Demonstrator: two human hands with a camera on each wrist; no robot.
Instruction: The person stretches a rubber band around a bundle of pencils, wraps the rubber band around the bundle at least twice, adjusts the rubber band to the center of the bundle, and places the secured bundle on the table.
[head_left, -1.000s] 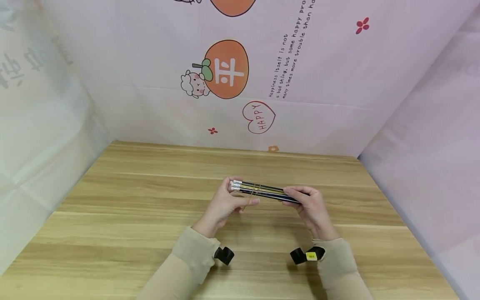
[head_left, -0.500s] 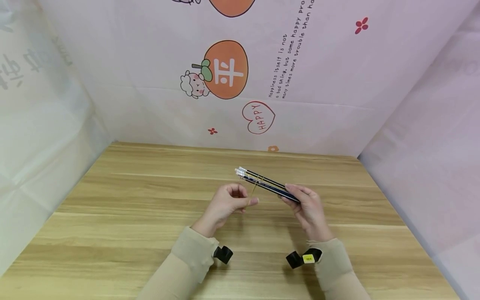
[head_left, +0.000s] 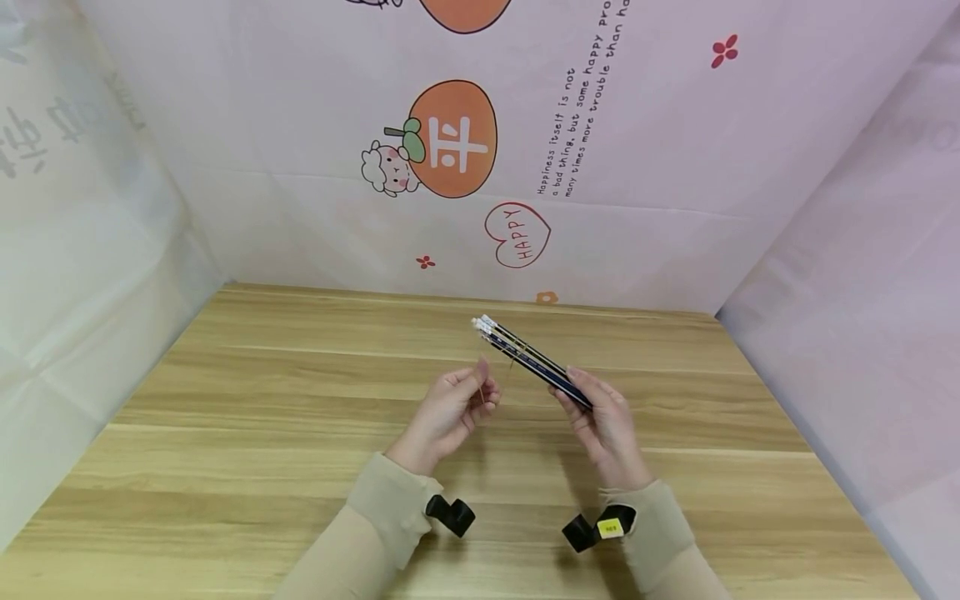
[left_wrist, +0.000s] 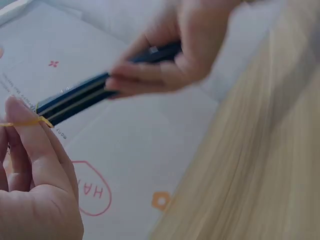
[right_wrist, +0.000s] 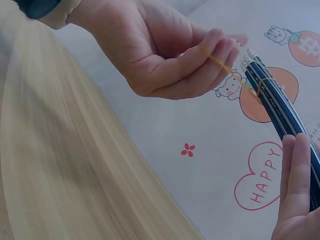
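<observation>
Above the desk (head_left: 300,500), between you and the printed wall (head_left: 637,242), you hold a bundle of pencils (head_left: 532,361) clear of the wood, its eraser ends (head_left: 483,325) pointing toward the wall and to your left; your right hand (head_left: 606,421) grips the bundle toward its other end, thumb on one side and fingers on the other; your left hand (head_left: 446,412) pinches a stretched yellow band (right_wrist: 230,71) at the fingertips, while the rest of it loops round the pencils near the erasers; how many turns lie there, you cannot tell from these views.

The likeliest trouble is that pinch; with so little band between your fingertips, it could slip free and snap back at the pencils or your right fingers; since the loop sits near the erasers, a pull toward those ends might slide it right off; a slack right grip could let single pencils creep lengthwise or fan out under the sideways tug; a twist in the strand could leave the turns crossed and uneven; and too long a stretch may break the band, freeing the pencils to drop.
</observation>
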